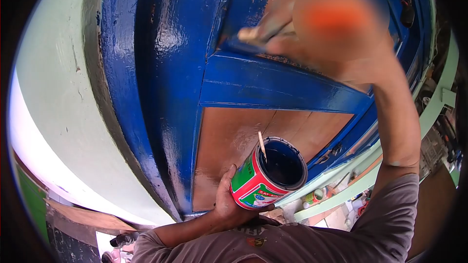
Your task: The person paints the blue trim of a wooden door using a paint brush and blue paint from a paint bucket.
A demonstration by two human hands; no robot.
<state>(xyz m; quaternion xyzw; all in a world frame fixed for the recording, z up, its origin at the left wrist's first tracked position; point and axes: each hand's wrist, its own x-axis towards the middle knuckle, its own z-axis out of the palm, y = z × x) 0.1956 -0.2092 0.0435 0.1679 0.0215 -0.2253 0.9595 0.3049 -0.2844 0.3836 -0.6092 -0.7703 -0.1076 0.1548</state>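
My left hand (227,196) is wrapped round the side of a paint can (254,185) with a red and green label, held tilted near my chest. Dark blue paint lies inside the can, and a thin pale stick (262,145) rises out of it. Higher up, my right hand (297,44) is closed on what looks like a paintbrush, against the upper panel of a wooden door (273,80). Motion and a blurred orange patch smear that hand, so the brush is largely hidden. The door frame parts are glossy blue; the lower panel (234,139) is brown.
A pale green wall (58,53) runs along the left side of the blue door frame. At right, a padlock (407,14) hangs near the door's edge. Cans and clutter (314,197) sit low behind a pale green curved strip (341,199).
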